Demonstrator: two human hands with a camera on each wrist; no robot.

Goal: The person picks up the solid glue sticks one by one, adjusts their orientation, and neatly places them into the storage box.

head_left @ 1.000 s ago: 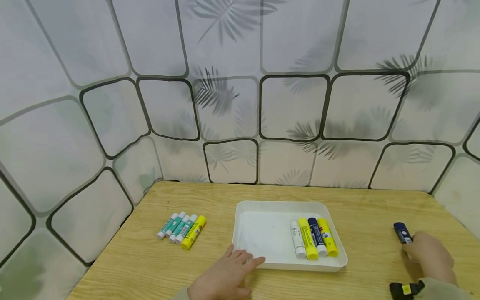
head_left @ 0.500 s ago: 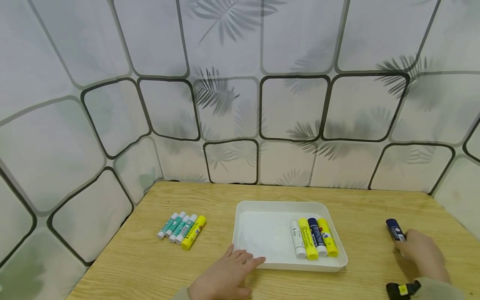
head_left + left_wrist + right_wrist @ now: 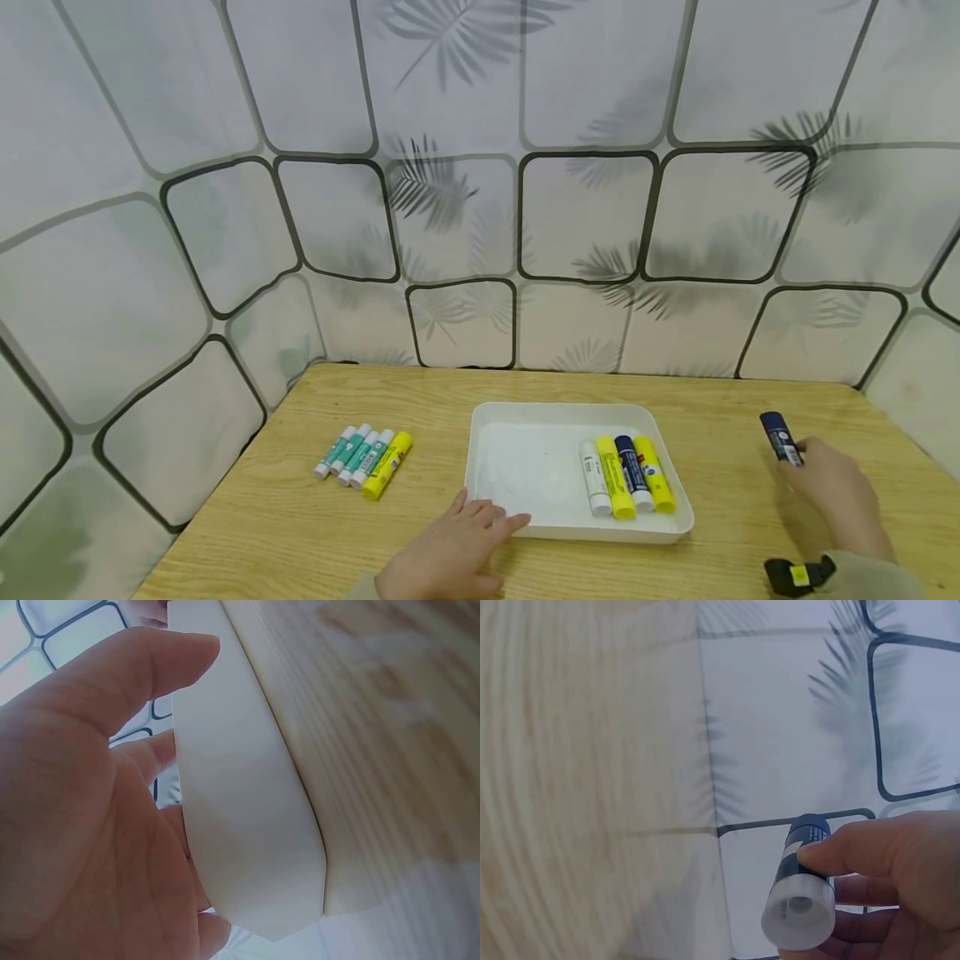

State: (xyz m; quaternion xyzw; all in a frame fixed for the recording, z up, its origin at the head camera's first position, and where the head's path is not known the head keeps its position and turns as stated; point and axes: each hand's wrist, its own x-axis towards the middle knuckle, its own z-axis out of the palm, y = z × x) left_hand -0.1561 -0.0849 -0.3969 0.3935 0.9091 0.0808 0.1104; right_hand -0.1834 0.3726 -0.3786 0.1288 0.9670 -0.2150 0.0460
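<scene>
The right hand [image 3: 832,487] pinches a dark-blue, white-ended cylindrical glue stick [image 3: 780,437] between thumb and fingers above the wooden tabletop [image 3: 720,425], towards its right edge. The left hand [image 3: 456,546], fingers apart, touches the near-left corner of a white rectangular tray [image 3: 525,458].

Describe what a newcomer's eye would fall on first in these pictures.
Probably the shallow white rectangular tray, low and central in the head view, with four white, yellow and navy cylindrical sticks in its right half. Next, the navy and white cylindrical stick gripped by the right hand, right of the tray. On the left, four green and white tubes lie beside a yellow tube.
</scene>
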